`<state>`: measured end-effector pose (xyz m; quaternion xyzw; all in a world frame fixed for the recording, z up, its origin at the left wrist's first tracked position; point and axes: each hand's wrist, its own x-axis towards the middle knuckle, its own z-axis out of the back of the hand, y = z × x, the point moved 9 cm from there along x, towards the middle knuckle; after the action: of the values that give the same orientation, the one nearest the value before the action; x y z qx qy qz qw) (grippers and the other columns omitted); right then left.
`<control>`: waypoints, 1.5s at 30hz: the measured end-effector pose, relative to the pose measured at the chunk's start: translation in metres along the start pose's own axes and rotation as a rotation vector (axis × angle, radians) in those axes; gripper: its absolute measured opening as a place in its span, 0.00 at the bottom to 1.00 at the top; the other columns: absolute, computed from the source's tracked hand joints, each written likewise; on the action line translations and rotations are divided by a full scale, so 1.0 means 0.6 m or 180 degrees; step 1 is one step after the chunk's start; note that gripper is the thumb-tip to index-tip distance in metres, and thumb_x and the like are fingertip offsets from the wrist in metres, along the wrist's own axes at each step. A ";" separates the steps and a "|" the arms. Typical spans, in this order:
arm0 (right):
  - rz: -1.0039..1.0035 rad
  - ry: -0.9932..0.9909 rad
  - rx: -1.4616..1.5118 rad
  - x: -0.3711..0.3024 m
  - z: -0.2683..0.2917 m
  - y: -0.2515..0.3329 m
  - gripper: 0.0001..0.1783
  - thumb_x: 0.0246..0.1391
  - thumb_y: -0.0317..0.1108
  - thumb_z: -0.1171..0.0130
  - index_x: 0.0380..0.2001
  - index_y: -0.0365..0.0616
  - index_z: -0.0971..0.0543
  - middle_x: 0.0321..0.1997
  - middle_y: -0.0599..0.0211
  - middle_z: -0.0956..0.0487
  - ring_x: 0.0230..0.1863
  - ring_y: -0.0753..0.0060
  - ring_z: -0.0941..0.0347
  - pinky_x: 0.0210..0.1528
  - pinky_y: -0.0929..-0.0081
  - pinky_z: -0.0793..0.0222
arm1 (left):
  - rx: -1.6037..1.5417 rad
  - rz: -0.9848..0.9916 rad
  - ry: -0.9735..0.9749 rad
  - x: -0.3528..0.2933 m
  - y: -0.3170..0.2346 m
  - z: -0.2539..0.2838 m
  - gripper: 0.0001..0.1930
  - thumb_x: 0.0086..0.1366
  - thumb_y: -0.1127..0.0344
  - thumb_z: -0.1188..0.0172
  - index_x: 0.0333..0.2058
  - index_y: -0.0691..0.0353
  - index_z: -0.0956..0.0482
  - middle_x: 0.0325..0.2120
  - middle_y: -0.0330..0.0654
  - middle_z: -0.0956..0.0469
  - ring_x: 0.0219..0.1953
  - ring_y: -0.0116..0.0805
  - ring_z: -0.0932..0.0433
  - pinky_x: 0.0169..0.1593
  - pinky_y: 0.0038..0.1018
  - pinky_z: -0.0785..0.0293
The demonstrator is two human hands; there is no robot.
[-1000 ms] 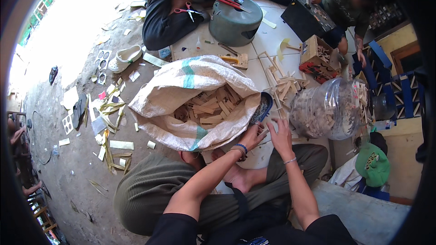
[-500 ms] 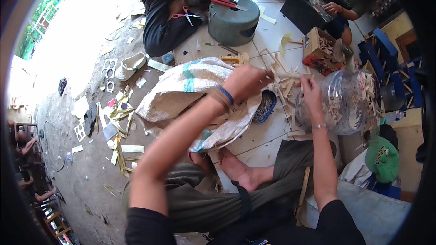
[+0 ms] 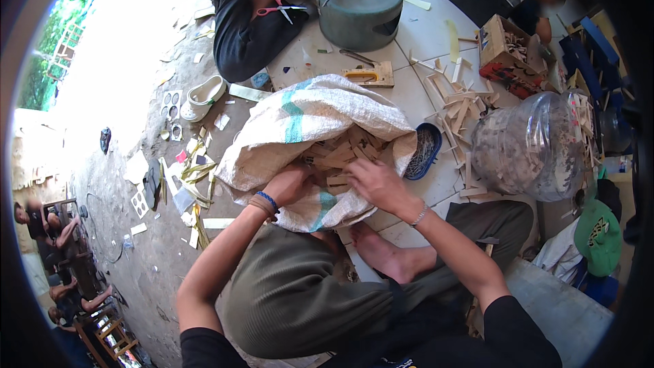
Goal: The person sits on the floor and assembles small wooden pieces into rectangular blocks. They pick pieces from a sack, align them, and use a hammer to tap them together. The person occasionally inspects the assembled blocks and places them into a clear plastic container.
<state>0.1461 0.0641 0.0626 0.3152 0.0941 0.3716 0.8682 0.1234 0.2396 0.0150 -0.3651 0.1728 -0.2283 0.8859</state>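
A white woven sack (image 3: 262, 133) with teal stripes lies in front of me, its mouth spread wide. Inside it are several flat, pale wooden strips (image 3: 351, 146). My left hand (image 3: 293, 184) reaches over the near left side of the opening; its fingertips are hidden among the strips. From the right, my right hand (image 3: 378, 180) dips in with bent fingers somewhat apart, touching the strips, and no piece is plainly gripped. Just right of the sack sits a blue tray (image 3: 426, 153) of thin metal nails or pins.
Small wooden frames (image 3: 463, 112) are heaped beside a clear plastic jar (image 3: 528, 146). A staple gun (image 3: 368, 75) lies beyond the sack. Farther off are an upturned green tub (image 3: 361, 13) with red-handled cutters, and a seated person with scissors (image 3: 279, 8) on the leg. Scraps litter the left ground.
Both hands have come down from above the frame heap into the sack's mouth. The pale piece between them is no longer in my hands. The view has shifted, so the surroundings sit differently.
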 end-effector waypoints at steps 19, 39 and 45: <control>-0.0500 0.1354 -0.0191 0.007 -0.109 -0.059 0.15 0.53 0.32 0.34 0.43 0.45 0.25 0.46 0.56 0.20 0.45 0.45 0.20 0.45 0.53 0.24 | 0.0592 -0.0065 -0.2155 0.094 0.058 0.225 0.23 0.64 0.62 0.39 0.54 0.70 0.22 0.53 0.61 0.21 0.57 0.63 0.26 0.62 0.46 0.31; -0.1501 -0.0503 0.1170 0.137 0.070 -0.162 0.37 0.61 0.36 0.31 0.69 0.35 0.33 0.54 0.59 0.18 0.52 0.70 0.23 0.57 0.71 0.27 | 0.0080 0.0840 -0.0541 0.156 0.110 0.028 0.16 0.73 0.65 0.46 0.55 0.62 0.19 0.50 0.51 0.16 0.51 0.45 0.16 0.58 0.38 0.23; -0.1764 -0.0188 0.0957 0.120 0.065 -0.158 0.40 0.61 0.37 0.32 0.71 0.36 0.35 0.53 0.60 0.18 0.52 0.71 0.23 0.57 0.71 0.27 | -0.0233 0.0679 -0.0465 0.160 0.093 0.033 0.19 0.78 0.60 0.53 0.58 0.61 0.20 0.51 0.51 0.16 0.49 0.44 0.15 0.58 0.35 0.22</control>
<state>0.2680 0.0464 0.0398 0.4130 0.2049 0.0935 0.8824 0.2286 0.2350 -0.0257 -0.3924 0.1538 -0.0992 0.9014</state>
